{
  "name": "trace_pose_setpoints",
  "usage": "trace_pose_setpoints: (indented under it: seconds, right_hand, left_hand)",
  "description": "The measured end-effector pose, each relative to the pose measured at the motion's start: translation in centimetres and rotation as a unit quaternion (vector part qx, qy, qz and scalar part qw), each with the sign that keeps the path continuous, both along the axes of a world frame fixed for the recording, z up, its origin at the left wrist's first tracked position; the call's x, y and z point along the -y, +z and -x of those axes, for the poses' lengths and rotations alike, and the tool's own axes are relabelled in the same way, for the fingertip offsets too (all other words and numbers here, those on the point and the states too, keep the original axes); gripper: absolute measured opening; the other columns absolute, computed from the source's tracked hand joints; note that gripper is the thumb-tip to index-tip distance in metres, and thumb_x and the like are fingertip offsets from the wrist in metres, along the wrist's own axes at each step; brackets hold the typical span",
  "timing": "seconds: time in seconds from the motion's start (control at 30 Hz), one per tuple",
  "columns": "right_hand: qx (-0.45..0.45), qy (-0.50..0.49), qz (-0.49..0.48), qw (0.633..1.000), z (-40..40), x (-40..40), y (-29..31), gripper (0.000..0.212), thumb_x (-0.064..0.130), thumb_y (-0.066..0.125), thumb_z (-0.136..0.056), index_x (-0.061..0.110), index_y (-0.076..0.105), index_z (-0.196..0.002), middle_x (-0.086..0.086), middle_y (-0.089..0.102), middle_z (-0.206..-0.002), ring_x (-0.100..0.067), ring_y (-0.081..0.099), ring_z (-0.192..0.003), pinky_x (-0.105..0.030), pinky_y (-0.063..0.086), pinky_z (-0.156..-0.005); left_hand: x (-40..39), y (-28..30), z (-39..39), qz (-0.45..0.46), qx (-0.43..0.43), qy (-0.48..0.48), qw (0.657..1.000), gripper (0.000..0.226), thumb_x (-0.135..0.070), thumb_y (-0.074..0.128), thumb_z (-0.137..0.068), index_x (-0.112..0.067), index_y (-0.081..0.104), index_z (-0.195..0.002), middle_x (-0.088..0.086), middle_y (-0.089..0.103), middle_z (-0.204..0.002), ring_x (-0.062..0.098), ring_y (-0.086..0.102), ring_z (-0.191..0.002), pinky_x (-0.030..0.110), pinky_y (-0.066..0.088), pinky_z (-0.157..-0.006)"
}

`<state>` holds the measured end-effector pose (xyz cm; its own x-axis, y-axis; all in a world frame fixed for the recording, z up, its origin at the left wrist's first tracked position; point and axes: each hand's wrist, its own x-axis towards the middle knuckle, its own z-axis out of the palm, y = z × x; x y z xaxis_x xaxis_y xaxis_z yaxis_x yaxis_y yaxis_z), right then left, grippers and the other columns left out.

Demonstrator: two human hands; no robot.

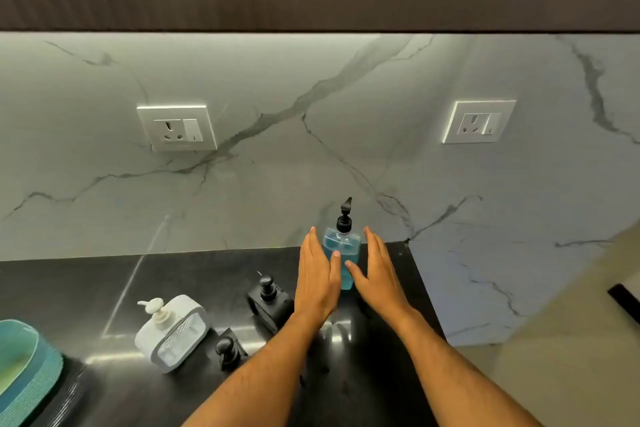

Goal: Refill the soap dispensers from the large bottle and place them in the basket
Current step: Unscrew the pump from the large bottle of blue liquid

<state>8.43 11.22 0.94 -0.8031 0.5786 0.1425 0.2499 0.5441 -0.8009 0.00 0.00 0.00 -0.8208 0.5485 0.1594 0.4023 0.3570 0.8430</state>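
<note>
- The large bottle (342, 255) is standing upright at the back of the black countertop (86, 291), just in front of the marble wall (277, 166), and both hands are flanking it.
- The left hand (317, 276) is reaching in on the bottle's left side, fingers straight and together, palm spread flat and gripping nothing; whether its thumb is touching the plastic is hard to tell.
- The right hand (377, 274) is mirroring it on the bottle's right side, flat and unclenched too, thumb tip pointing in toward the bottle's lower half.
- The bottle is showing clear plastic, blue liquid inside, and a slim black pump on top.
- Left of the bottle, just past the left wrist, a square black dispenser (270, 302) is sitting with a glossy round pump.
- Further left of the bottle and nearer the camera, a second black dispenser (227, 350) is peeking out, mostly its rounded pump head.
- Beside that one, still left of the bottle, a white dispenser (173, 331) is showing a matte, rounded body with a textured clear panel.
- Far left of the bottle, at the frame's edge, the teal woven basket (24, 367) is showing ribbed sides.
- The countertop is gleaming, reflecting light under both forearms.
</note>
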Motion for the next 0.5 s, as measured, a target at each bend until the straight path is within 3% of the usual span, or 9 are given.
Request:
trace_pose_setpoints:
  seconds: [0.2, 0.33, 0.5]
  right_hand:
    - [-0.002, -0.001, 0.079, 0.997, 1.8, -0.8, -1.2, 0.091, 0.022, 0.071, -0.095, 0.028, 0.011, -0.162, 0.001, 0.025, -0.167, -0.017, 0.029, -0.151, -0.044, 0.038, -0.119]
    - [-0.02, -0.016, 0.108, 0.994, 2.7, -1.3, -1.9, 0.087, 0.02, 0.075, -0.092, 0.034, 0.021, -0.158, 0.004, 0.04, -0.158, -0.016, 0.044, -0.142, -0.046, 0.05, -0.109]
    - [-0.036, -0.025, 0.122, 0.992, 3.0, -1.3, -2.4, 0.079, 0.012, 0.073, -0.091, 0.039, 0.03, -0.152, 0.008, 0.048, -0.149, -0.014, 0.05, -0.136, -0.046, 0.053, -0.105]
  left_hand:
    - [-1.4, -1.2, 1.5, -0.017, 0.088, -0.021, 0.996, 0.068, -0.046, 0.04, -0.108, -0.022, 0.009, -0.164, -0.001, 0.02, -0.17, 0.01, 0.021, -0.155, 0.038, 0.022, -0.127]
    - [-1.9, -1.9, 2.2, -0.067, 0.119, -0.046, 0.99, 0.055, -0.054, 0.043, -0.104, -0.032, 0.036, -0.153, -0.008, 0.05, -0.148, 0.007, 0.049, -0.137, 0.046, 0.041, -0.118]
    - [-1.6, -1.3, 1.7, -0.097, 0.113, -0.052, 0.988, 0.04, -0.044, 0.044, -0.106, -0.033, 0.046, -0.144, -0.009, 0.057, -0.136, 0.007, 0.055, -0.128, 0.044, 0.046, -0.113]
